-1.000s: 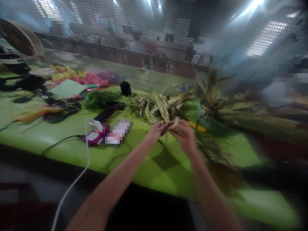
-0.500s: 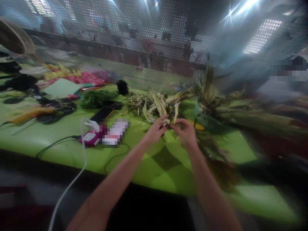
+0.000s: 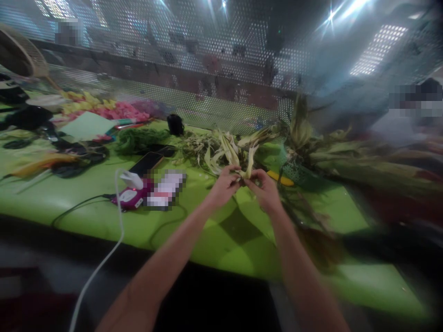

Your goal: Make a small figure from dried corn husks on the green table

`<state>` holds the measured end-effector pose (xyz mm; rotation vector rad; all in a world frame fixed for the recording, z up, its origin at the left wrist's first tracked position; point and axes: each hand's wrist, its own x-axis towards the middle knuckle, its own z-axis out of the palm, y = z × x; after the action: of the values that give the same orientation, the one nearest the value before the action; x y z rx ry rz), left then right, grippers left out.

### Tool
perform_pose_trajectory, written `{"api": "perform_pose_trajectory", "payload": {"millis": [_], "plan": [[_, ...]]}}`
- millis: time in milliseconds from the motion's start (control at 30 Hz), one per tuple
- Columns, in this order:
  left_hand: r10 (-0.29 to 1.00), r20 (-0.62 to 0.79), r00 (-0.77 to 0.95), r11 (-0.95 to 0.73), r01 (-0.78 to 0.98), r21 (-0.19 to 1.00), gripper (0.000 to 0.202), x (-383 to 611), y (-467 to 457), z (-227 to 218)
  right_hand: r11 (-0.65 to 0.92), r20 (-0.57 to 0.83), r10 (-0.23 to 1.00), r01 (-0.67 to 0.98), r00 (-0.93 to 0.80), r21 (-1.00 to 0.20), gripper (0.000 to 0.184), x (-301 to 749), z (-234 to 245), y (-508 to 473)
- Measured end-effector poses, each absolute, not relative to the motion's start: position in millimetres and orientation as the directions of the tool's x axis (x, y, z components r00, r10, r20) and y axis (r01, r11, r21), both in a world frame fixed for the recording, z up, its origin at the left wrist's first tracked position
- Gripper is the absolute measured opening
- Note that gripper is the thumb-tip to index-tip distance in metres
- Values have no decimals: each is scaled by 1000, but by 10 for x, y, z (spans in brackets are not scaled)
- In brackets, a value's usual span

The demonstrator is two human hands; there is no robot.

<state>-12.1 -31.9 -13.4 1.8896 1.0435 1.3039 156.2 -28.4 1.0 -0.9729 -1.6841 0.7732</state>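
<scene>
Both my hands meet above a bright green table (image 3: pixel 194 226). My left hand (image 3: pixel 224 184) and my right hand (image 3: pixel 265 188) pinch the base of a small bundle of pale dried husk strips (image 3: pixel 246 167), whose tips stand up between them. The fingers of both hands are closed on it. Just behind lies a loose pile of dried husks and leaves (image 3: pixel 221 150).
A heap of long dried stalks (image 3: pixel 349 157) sprawls to the right beside a green mesh basket (image 3: pixel 297 173). A phone (image 3: pixel 147 162), a pink gadget with a white cable (image 3: pixel 129 197), green greenery (image 3: pixel 140 138), coloured paper pieces (image 3: pixel 104 109) and black cords (image 3: pixel 78 159) lie to the left. Perforated metal screen (image 3: pixel 214 60) stands behind.
My hands have shifted slightly up and away, still together on the husk bundle. The strips now stand more upright between my fingers.
</scene>
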Motion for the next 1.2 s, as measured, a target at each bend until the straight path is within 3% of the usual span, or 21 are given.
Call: {"api": "perform_pose_trajectory", "payload": {"millis": [333,833,1100,1200], "plan": [[877,474,78,-471,342,813,11,-67,-325,-161,509,512,855,331,-84,-795,14,1522,-16,-311],[935,341,96,-353,148,924,18,-25,-381,-146,356,384,919,233,87,-905,21,1484,-87,-253],[964,254,84,-259,58,964,22,-27,-360,-180,370,410,910,320,65,-872,20,1506,-111,-232],[970,237,47,-239,32,970,20,-28,-342,-199,327,352,934,263,55,-908,17,1460,-59,-286]]}}
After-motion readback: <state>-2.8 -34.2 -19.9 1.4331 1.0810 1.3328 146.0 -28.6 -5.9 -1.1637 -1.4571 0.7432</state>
